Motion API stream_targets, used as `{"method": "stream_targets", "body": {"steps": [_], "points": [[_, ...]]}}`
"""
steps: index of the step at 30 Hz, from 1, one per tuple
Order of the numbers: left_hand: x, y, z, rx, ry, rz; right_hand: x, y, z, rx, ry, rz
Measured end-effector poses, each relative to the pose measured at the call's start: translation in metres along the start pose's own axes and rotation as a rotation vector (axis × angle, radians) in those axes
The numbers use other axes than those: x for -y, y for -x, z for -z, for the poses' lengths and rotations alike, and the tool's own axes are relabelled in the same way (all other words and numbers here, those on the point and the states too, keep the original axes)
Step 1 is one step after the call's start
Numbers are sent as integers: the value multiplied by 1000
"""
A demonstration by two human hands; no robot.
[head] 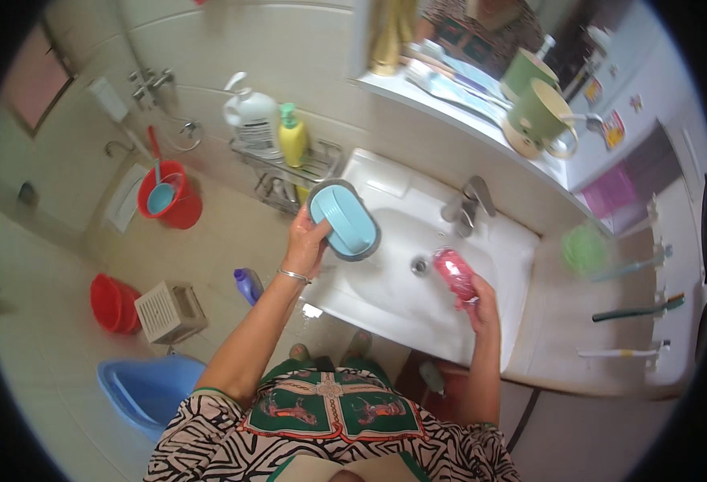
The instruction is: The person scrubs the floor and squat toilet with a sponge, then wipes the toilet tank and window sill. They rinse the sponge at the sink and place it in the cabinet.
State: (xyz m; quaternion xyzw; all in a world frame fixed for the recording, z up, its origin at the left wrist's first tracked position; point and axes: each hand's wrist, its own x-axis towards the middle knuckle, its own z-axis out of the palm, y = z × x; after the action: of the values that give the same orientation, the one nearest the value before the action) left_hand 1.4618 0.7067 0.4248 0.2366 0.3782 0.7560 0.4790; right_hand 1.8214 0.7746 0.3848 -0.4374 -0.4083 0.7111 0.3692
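My left hand [306,244] grips a light-blue handled scrubber [353,228] with a grey pad around its rim, over the left side of the white washbasin [359,301]. The thumb lies across the handle. My right hand [480,304] holds a shiny pink-red object [453,272] above the right side of the bowl. It looks wrapped in clear film, and its exact kind is unclear. Between the two held things shows the round drain [419,265]. Behind the bowl stands a metal faucet [473,205].
Left of the basin, a wire rack [323,165] bears a white pump bottle [254,117] and a yellow one [293,137]. A mirror shelf [450,117] with a green cup [537,117] overhangs the back. Red buckets [182,208], a stool [170,310] and a blue tub [142,391] occupy the floor.
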Motion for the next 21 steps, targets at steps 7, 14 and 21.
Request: {"method": "stream_targets", "body": {"steps": [7,14,21], "points": [[1,16,87,-435,494,206,-71,-2,-24,-354,1592,484],[-46,126,274,-729,751,134,-45,3,-91,-129,256,18],[-67,231,361,-906,741,39,-47,-34,-222,-226,770,304]]}}
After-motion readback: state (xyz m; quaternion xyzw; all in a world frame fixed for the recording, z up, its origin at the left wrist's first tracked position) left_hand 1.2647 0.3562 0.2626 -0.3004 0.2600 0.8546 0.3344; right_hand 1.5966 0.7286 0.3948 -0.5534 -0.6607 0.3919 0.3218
